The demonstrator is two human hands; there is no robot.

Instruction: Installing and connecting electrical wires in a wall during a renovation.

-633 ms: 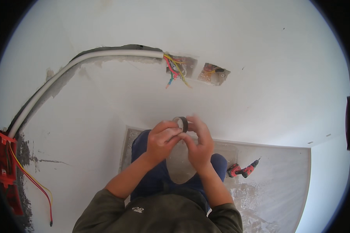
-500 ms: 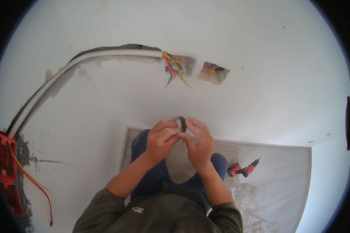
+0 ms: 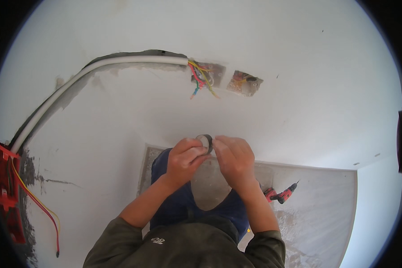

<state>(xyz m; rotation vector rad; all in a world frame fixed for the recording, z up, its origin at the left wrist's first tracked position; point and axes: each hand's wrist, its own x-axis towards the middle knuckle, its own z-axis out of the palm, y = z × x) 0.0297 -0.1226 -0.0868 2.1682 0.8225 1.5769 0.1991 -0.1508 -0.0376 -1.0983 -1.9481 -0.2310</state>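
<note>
A small roll of black electrical tape (image 3: 210, 143) with a pale core is held in front of me, above my knees. My left hand (image 3: 183, 157) is closed on its left side, thumb and fingers pinching the ring. At the roll's right edge is my right hand (image 3: 236, 161), with its thumb and fingertips pressed together in a pinch. Whether a tape end lies between those fingertips is too small to tell. The back of the right hand hides its other fingers.
Ahead, coloured wires (image 3: 202, 80) stick out of a wall recess beside a second recess (image 3: 245, 83). A white conduit (image 3: 116, 60) curves left to red wall boxes (image 3: 6, 178) with loose wires (image 3: 42, 206). A red and black cordless drill (image 3: 285, 195) lies on the floor at right.
My right hand has turned, its back now more toward me, its fingers drawn together at the roll's edge, and its forearm has shifted right. The left hand keeps its hold on the roll.
</note>
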